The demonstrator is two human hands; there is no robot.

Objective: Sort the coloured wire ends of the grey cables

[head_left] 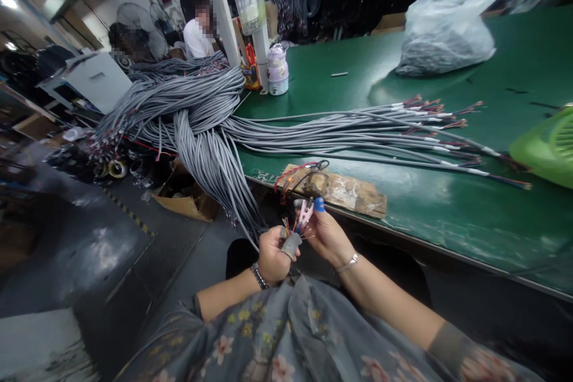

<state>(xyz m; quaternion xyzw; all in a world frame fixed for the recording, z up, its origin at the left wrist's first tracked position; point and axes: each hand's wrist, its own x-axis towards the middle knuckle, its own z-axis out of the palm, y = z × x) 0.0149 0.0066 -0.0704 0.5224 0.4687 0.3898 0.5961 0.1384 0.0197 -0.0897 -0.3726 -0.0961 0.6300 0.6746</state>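
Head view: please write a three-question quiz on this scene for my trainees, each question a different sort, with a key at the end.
1. Multiple choice: which colour of fingertip cover shows on the right hand? A yellow; B blue; C black.
2. True or false: the big plastic bag rests on the grey cables.
3. Fill in: the left hand holds a bundle of thin, fanned-out ____.

Key: 1 B. 2 False; the big plastic bag rests on the green bench. 3 wires.

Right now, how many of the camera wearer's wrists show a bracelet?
2: one behind the left hand, with a dark bracelet, and one behind the right hand, with a silvery bracelet. Neither wrist is hidden.
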